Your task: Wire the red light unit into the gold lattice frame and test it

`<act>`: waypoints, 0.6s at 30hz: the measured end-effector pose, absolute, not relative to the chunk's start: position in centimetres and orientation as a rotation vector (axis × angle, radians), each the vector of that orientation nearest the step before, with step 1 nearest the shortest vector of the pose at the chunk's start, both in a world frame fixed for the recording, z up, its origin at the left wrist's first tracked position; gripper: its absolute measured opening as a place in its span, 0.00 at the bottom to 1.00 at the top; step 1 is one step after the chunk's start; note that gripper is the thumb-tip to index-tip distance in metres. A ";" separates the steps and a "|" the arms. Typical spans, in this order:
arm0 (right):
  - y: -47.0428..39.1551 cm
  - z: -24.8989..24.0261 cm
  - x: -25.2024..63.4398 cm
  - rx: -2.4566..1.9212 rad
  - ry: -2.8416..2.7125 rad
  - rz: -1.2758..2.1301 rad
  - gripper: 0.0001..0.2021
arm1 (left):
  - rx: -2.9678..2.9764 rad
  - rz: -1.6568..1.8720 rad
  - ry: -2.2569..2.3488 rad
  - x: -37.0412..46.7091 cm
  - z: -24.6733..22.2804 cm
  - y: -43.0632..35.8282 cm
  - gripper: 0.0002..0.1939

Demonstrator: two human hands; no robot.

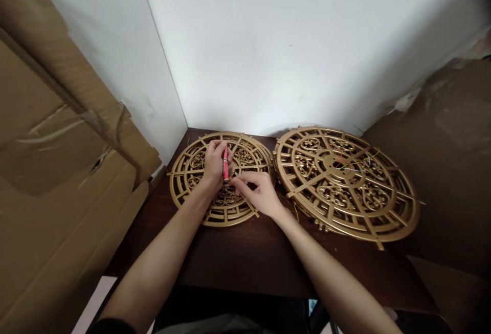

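Observation:
My left hand point(216, 160) is closed around a slim red pen-shaped tool point(225, 166), which has a shiny band near its lower end. It is over the left stack of round gold openwork grilles point(188, 195). Thumb and fingertips of my right hand point(259, 190) are pinched together just beside the tool's lower end. Whatever lies between them is too small to make out. The scrollwork under both hands is partly hidden.
A second stack of larger gold grilles point(330, 205) stands on the right, with thin coloured wires point(351, 167) across its top. Cardboard point(57, 180) lines the left side, and more cardboard point(452, 160) the right. A white wall point(268, 58) rises behind the dark brown table point(245, 267).

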State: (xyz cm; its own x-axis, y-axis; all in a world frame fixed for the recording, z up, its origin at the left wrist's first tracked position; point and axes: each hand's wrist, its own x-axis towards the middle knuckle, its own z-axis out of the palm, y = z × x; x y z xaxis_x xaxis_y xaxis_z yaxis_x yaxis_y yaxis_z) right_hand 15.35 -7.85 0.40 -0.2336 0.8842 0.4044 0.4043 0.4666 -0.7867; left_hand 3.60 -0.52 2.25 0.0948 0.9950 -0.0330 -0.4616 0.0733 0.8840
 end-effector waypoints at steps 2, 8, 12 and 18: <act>-7.9 0.5 15.5 -1.064 -1.831 0.696 0.15 | 0.842 1.314 0.818 3.6 2.3 -0.5 0.09; -8.0 0.3 15.4 -1.007 -1.904 0.703 0.15 | 0.875 1.333 0.839 3.6 1.8 -0.3 0.07; -7.9 0.2 15.4 -1.043 -1.932 0.649 0.16 | 0.926 1.337 0.837 3.8 1.5 -0.4 0.07; -7.9 -0.8 15.2 -1.129 -1.937 0.369 0.13 | 0.907 1.387 0.930 4.1 1.7 -0.5 0.04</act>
State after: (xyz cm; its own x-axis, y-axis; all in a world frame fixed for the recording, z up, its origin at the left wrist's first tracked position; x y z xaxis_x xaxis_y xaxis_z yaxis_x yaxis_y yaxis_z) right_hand 15.17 -7.92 -0.84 -0.2387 0.8213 0.5182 0.5729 0.5500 -0.6077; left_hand 4.09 -0.55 1.66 -0.0216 0.9998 -0.0021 -0.3815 -0.0063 0.9243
